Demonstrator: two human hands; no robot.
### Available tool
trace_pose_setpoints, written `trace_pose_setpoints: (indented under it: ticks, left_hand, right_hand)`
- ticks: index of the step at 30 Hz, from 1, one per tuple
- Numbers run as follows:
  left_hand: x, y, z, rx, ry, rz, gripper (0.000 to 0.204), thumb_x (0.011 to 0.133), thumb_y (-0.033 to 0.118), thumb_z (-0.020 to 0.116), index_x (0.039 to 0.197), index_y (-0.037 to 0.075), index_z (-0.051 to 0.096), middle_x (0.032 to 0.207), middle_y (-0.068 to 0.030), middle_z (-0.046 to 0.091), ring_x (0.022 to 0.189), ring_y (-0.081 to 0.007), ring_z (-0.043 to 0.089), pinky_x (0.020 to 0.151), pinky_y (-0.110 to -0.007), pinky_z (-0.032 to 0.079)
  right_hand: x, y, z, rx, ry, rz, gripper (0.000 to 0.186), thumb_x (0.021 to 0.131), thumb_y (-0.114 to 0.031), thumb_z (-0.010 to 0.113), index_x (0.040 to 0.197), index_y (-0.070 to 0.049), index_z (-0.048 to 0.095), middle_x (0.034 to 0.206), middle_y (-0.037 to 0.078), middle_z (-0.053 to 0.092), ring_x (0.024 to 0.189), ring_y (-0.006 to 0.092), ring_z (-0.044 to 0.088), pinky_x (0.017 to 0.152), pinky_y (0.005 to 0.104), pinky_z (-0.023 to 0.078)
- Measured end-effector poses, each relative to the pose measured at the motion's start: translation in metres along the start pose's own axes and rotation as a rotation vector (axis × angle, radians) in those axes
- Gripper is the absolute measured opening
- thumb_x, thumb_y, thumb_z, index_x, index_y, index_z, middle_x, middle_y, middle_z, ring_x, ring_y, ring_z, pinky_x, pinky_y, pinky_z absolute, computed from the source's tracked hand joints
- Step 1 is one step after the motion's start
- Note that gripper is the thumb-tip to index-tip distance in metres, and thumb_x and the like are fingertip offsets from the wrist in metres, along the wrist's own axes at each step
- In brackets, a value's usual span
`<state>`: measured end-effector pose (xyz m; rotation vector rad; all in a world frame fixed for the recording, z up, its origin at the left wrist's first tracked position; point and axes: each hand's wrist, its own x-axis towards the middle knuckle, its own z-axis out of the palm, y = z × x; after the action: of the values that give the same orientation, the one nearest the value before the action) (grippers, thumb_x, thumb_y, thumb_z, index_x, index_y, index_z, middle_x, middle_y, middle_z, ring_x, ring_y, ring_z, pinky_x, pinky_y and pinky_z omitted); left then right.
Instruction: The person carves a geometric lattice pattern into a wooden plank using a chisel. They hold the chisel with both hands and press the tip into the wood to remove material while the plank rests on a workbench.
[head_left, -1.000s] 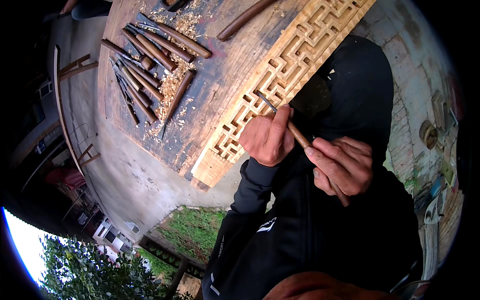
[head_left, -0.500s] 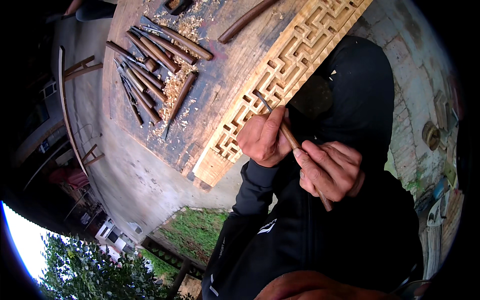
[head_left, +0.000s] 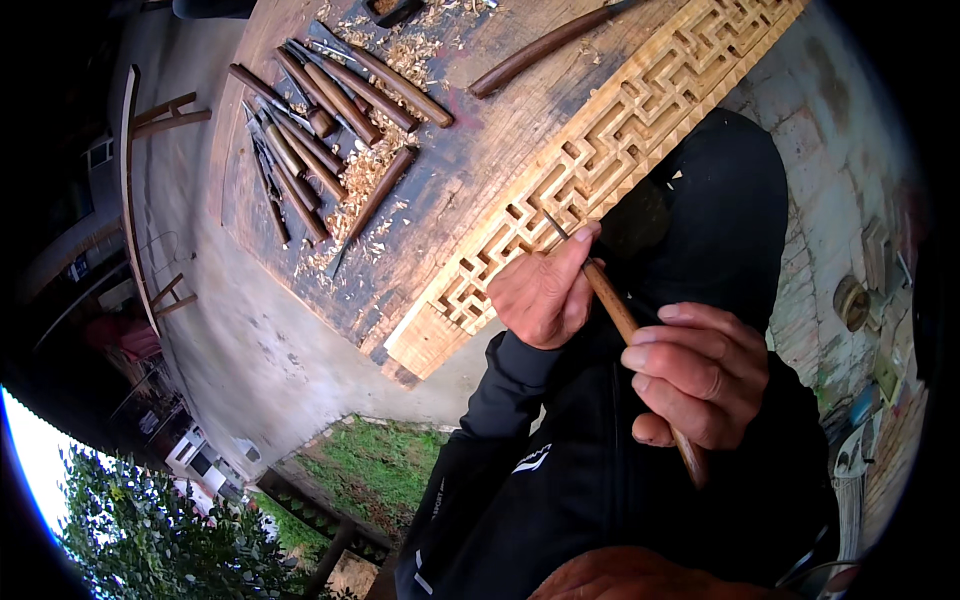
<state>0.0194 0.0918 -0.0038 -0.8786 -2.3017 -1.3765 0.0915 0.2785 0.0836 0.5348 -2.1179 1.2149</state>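
Note:
A carving chisel [head_left: 612, 302] with a brown wooden handle slants across a long pale carved board [head_left: 425, 345]. My left hand [head_left: 543, 297] is closed around the chisel's front part and rests at the board's near edge. The thin blade reaches past my thumb to the cut pattern of angular grooves and small square holes; I cannot tell how deep its tip sits. My right hand [head_left: 700, 375] wraps its fingers about the handle farther back, and the handle's butt end shows below it.
On the worn wooden table [head_left: 440, 200], several wood-handled chisels [head_left: 340, 95] lie at the left among wood shavings [head_left: 405, 50]. A curved wooden handle [head_left: 540, 50] lies beyond the board. A small dark box [head_left: 390, 10] stands at the far edge. A wooden bench [head_left: 130, 200] is on the floor leftward.
My right hand has moved down and right along with the chisel handle, farther from my left hand. The blade has slid back toward my left hand. The whole view has shifted slightly.

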Motion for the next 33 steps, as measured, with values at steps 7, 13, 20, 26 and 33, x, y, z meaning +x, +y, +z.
trace_pose_setpoints:
  ticks: [7, 13, 20, 26, 33]
  left_hand:
    - [-0.001, 0.003, 0.003, 0.011, 0.052, -0.061, 0.05, 0.079, -0.019, 0.066, 0.126, -0.005, 0.078, 0.1, -0.013, 0.086, 0.064, -0.0203, 0.076, 0.057, -0.029, 0.053]
    - [0.002, 0.006, 0.007, 0.058, 0.072, -0.132, 0.048, 0.081, -0.019, 0.068, 0.126, -0.006, 0.078, 0.098, -0.0125, 0.086, 0.072, -0.0227, 0.08, 0.063, -0.029, 0.058]
    - [0.0, 0.003, 0.009, 0.063, 0.14, -0.149, 0.047, 0.082, -0.017, 0.072, 0.126, -0.005, 0.079, 0.096, -0.0121, 0.085, 0.069, -0.0227, 0.078, 0.062, -0.028, 0.057]
    - [-0.004, 0.001, 0.008, 0.06, 0.154, -0.191, 0.049, 0.082, -0.015, 0.075, 0.129, -0.002, 0.079, 0.094, -0.0096, 0.084, 0.06, -0.0201, 0.071, 0.057, -0.03, 0.053]
    - [0.011, 0.008, -0.001, -0.054, 0.073, -0.279, 0.042, 0.096, 0.0, 0.075, 0.137, -0.006, 0.074, 0.111, -0.0155, 0.084, 0.084, -0.0235, 0.082, 0.072, -0.03, 0.061]
  right_hand:
    - [0.03, 0.01, 0.037, 0.623, -0.04, -0.033, 0.062, 0.109, -0.046, 0.072, 0.069, -0.006, 0.047, 0.085, 0.016, 0.077, 0.066, 0.027, 0.073, 0.061, 0.0419, 0.065]
    - [0.036, 0.017, 0.044, 0.637, -0.069, -0.048, 0.067, 0.108, -0.049, 0.073, 0.065, -0.005, 0.047, 0.079, 0.015, 0.072, 0.057, 0.0256, 0.064, 0.052, 0.0374, 0.056]
    - [0.038, 0.027, 0.046, 0.703, -0.111, -0.04, 0.066, 0.111, -0.047, 0.07, 0.066, -0.005, 0.046, 0.079, 0.014, 0.071, 0.055, 0.0253, 0.061, 0.05, 0.0375, 0.053]
    - [0.045, 0.028, 0.053, 0.698, -0.104, -0.051, 0.061, 0.112, -0.044, 0.067, 0.07, -0.005, 0.046, 0.077, 0.013, 0.07, 0.052, 0.0256, 0.059, 0.048, 0.0372, 0.051]
    - [0.088, 0.027, 0.059, 0.514, -0.124, 0.147, 0.058, 0.113, -0.04, 0.066, 0.071, -0.003, 0.051, 0.067, 0.01, 0.065, 0.05, 0.0248, 0.06, 0.049, 0.0374, 0.049]
